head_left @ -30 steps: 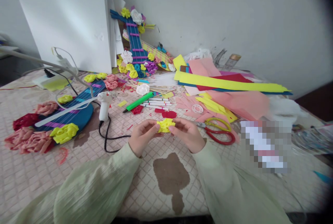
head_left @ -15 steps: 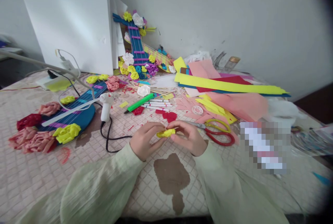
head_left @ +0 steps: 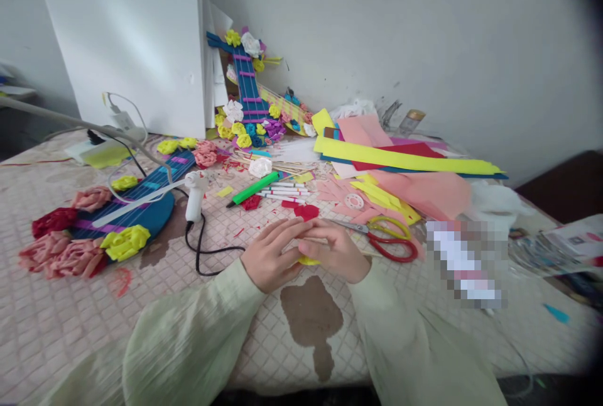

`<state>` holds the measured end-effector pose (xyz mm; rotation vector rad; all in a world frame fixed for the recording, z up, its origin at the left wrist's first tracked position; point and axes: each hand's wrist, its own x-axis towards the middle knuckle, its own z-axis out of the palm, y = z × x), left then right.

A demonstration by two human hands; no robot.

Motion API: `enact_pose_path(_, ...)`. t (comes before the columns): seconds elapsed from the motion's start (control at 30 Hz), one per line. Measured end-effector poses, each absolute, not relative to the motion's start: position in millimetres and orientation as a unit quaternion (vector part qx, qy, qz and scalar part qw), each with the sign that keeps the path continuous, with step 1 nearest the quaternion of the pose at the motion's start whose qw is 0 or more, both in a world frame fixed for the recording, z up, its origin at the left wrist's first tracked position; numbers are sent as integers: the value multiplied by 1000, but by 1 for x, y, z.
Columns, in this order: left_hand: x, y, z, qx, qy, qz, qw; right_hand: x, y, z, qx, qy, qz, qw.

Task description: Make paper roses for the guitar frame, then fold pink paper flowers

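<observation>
My left hand (head_left: 272,256) and my right hand (head_left: 340,255) meet above the near middle of the table, fingertips touching. Between them is a crumpled piece of yellow crepe paper (head_left: 309,261), mostly hidden; only its lower edge shows under the fingers. Both hands are closed around it. Scissors (head_left: 392,240) with red and yellow handles lie just beyond my right hand. To the left of my left hand stands a white hot glue gun (head_left: 194,197) with a black cord.
A blue guitar-shaped cutout (head_left: 157,208) with paper flowers lies at left; another guitar (head_left: 252,95) leans at the back. Markers (head_left: 285,192), a green pen (head_left: 254,189), and yellow paper strips (head_left: 405,158) cover the middle and right. A power strip (head_left: 89,151) sits far left.
My hands have closed further over the yellow crepe paper, with the left fingers now reaching across it, so less of it shows. The view has shifted slightly to the right.
</observation>
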<state>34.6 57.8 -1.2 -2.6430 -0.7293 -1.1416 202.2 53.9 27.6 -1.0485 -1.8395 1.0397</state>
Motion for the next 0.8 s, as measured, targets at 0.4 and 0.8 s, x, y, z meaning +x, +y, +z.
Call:
enact_pose_path(0.4, 34, 55, 3, -898, -243, -360, 66, 226, 53, 43, -539, -611, 380, 438)
enact_pose_path(0.8, 30, 57, -5, -904, -235, -355, 28, 389, 19, 83, -630, -409, 110, 650)
